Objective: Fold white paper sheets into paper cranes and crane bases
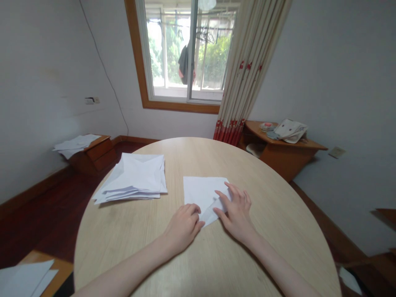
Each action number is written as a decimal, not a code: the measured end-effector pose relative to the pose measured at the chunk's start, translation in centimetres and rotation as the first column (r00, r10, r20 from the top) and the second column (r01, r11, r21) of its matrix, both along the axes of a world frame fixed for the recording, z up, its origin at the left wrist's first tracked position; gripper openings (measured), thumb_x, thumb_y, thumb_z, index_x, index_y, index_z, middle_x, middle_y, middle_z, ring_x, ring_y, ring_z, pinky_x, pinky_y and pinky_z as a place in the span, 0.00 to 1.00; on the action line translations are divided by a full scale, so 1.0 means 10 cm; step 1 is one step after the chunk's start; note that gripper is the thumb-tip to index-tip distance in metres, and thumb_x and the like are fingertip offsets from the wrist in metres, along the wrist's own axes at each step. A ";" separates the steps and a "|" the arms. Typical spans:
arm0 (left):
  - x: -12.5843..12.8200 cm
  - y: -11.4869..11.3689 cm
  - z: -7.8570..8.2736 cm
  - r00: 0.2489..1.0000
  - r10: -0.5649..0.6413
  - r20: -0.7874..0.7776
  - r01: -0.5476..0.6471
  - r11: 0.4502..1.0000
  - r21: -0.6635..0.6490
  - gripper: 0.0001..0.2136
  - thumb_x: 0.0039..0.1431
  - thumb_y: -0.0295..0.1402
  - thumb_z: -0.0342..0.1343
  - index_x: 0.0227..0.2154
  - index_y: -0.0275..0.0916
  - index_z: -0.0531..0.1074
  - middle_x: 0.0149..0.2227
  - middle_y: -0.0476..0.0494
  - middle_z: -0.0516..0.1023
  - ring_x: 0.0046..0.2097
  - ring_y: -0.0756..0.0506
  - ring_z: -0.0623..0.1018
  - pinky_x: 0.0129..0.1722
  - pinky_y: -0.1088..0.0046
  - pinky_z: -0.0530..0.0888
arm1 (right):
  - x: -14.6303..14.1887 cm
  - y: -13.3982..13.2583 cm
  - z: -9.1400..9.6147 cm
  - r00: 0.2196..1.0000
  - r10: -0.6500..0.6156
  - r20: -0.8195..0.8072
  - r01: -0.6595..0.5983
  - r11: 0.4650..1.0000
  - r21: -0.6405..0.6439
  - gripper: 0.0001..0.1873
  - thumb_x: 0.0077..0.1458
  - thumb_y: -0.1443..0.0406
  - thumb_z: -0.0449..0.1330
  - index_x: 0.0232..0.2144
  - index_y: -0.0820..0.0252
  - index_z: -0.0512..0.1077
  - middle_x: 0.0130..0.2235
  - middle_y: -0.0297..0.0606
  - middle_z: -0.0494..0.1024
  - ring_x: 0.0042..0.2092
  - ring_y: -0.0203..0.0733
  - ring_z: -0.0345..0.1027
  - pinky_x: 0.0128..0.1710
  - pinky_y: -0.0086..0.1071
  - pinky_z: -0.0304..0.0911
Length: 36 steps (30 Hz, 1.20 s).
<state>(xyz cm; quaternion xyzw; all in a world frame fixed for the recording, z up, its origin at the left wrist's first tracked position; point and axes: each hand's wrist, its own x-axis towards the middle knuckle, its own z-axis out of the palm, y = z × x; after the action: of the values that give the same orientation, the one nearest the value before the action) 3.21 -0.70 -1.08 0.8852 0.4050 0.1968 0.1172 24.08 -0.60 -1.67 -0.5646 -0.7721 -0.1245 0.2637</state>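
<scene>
1. Head view: a white sheet (199, 189), its near-right side folded over, lies on the round table (272, 239), right of a paper stack (139, 175).
2. Left hand (185, 226): fingers curled at the sheet's near edge; whether they pinch it, I cannot tell.
3. Right hand (236, 211): fingers spread at the folded flap (213, 211).

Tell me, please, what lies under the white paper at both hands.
Around the white paper, the round table shows, and the paper appears to lie on it. Whatever is directly beneath is covered and cannot be seen.
</scene>
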 end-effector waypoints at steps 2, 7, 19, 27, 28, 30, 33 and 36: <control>0.01 -0.03 0.00 1.000 -0.002 0.020 0.003 0.999 -0.043 0.10 0.65 0.31 0.51 0.30 0.36 0.74 0.46 0.41 0.74 0.47 0.42 0.74 0.48 0.63 0.71 | -0.01 -0.02 0.03 0.999 0.022 0.037 -0.022 1.000 -0.016 0.14 0.59 0.61 0.52 0.47 0.53 0.69 0.61 0.47 0.57 0.63 0.57 0.46 0.61 0.60 0.33; 0.04 -0.10 0.00 1.000 -0.011 0.009 0.011 0.997 -0.077 0.12 0.67 0.29 0.46 0.33 0.35 0.73 0.48 0.39 0.73 0.48 0.42 0.74 0.49 0.62 0.73 | -0.01 -0.04 0.09 0.994 0.069 0.084 -0.065 0.997 -0.049 0.08 0.60 0.62 0.52 0.37 0.54 0.71 0.55 0.45 0.65 0.63 0.55 0.47 0.61 0.60 0.31; 0.04 -0.15 0.09 0.997 -0.064 -0.041 0.060 0.993 -0.106 0.02 0.62 0.30 0.52 0.37 0.39 0.66 0.52 0.39 0.70 0.51 0.40 0.73 0.46 0.62 0.74 | 0.00 -0.03 0.09 0.987 0.161 0.022 -0.160 0.986 -0.045 0.07 0.59 0.66 0.52 0.31 0.55 0.69 0.46 0.41 0.71 0.59 0.52 0.54 0.61 0.57 0.34; -0.02 -0.11 0.14 0.982 -0.183 -0.056 0.175 0.976 -0.128 0.11 0.64 0.29 0.51 0.48 0.40 0.68 0.58 0.38 0.67 0.57 0.39 0.71 0.52 0.60 0.73 | 0.01 -0.01 0.06 0.985 0.173 0.019 -0.172 0.984 -0.050 0.05 0.58 0.67 0.53 0.31 0.56 0.68 0.46 0.42 0.71 0.58 0.52 0.55 0.60 0.58 0.37; -0.03 -0.10 0.14 0.977 -0.202 -0.072 0.192 0.973 -0.126 0.12 0.65 0.30 0.51 0.50 0.41 0.68 0.59 0.38 0.67 0.58 0.39 0.70 0.53 0.59 0.72 | 0.01 0.00 0.06 0.985 0.175 0.007 -0.174 0.983 -0.053 0.05 0.58 0.68 0.53 0.31 0.56 0.68 0.46 0.42 0.71 0.58 0.52 0.55 0.60 0.58 0.38; -0.04 -0.07 0.12 0.967 -0.231 -0.109 0.219 0.969 -0.112 0.15 0.66 0.31 0.50 0.54 0.43 0.68 0.61 0.37 0.65 0.61 0.37 0.66 0.55 0.58 0.70 | 0.01 0.01 0.05 0.983 0.180 -0.026 -0.181 0.981 -0.065 0.05 0.57 0.68 0.54 0.31 0.55 0.68 0.46 0.41 0.71 0.58 0.52 0.55 0.60 0.58 0.38; -0.05 -0.05 0.07 0.954 -0.249 -0.168 0.239 0.968 -0.078 0.17 0.67 0.32 0.49 0.58 0.43 0.66 0.63 0.36 0.62 0.63 0.36 0.63 0.58 0.57 0.68 | 0.01 0.03 0.04 0.980 0.186 -0.065 -0.191 0.978 -0.082 0.04 0.57 0.68 0.55 0.30 0.55 0.68 0.46 0.41 0.71 0.58 0.53 0.55 0.59 0.58 0.38; -0.05 -0.03 0.03 0.942 -0.258 -0.217 0.258 0.966 -0.030 0.18 0.68 0.34 0.48 0.59 0.43 0.64 0.64 0.37 0.60 0.64 0.37 0.62 0.59 0.58 0.66 | 0.01 0.05 0.02 0.982 0.180 -0.052 -0.183 0.980 -0.081 0.04 0.55 0.69 0.56 0.30 0.56 0.69 0.46 0.41 0.71 0.58 0.53 0.55 0.59 0.57 0.39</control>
<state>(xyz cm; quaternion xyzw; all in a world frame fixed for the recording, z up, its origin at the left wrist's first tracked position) 2.72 -1.05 -0.82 0.9467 0.2961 0.0810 0.0972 24.17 -0.14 -1.42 -0.5052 -0.8189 -0.0543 0.2669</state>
